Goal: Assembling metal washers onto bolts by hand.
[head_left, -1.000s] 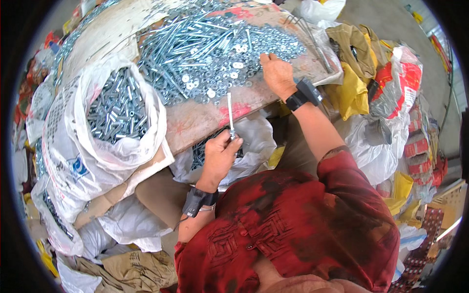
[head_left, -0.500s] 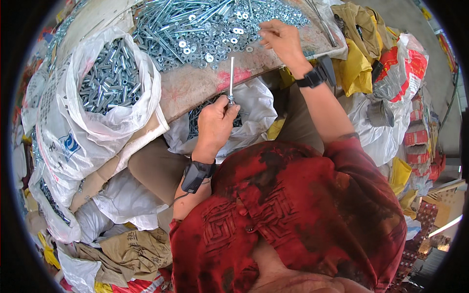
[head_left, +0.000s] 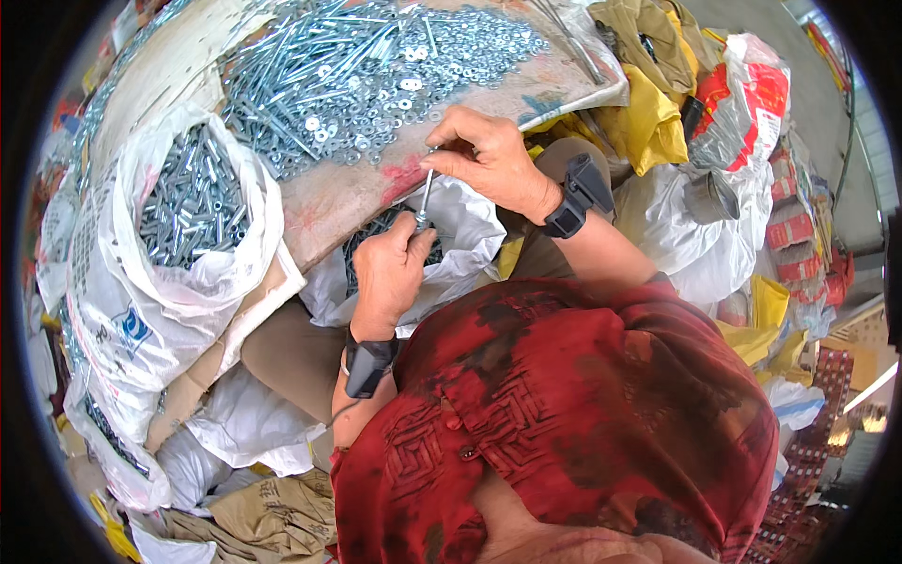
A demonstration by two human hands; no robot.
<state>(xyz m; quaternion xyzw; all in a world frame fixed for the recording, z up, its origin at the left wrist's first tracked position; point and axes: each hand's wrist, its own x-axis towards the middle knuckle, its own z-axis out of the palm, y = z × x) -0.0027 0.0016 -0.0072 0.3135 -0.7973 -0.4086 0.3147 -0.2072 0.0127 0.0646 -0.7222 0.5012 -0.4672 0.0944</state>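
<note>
My left hand [head_left: 388, 274] is closed round the lower end of a thin metal bolt [head_left: 427, 197], which points up and away from me. My right hand [head_left: 493, 162] pinches thumb and forefinger together at the bolt's upper tip; whatever small piece sits between them is too hidden to name. Both hands are over a white sack [head_left: 465, 224] with dark metal parts in it, just in front of the board's near edge. Beyond them a heap of loose washers and nuts [head_left: 371, 122] and long bolts [head_left: 301, 61] covers the board [head_left: 324, 202].
Left of my hands stands an open white sack [head_left: 268, 216] full of metal sleeves [head_left: 195, 202]. Yellow bags [head_left: 653, 127], a red and white bag [head_left: 752, 89] and a grey metal cup [head_left: 711, 197] are on the right. Thin rods [head_left: 573, 42] lie at the board's far right.
My right hand has come from the washer heap, down and left, to the bolt's tip, and its fingers have closed. My left hand still holds the bolt. The whole view has shifted slightly.
</note>
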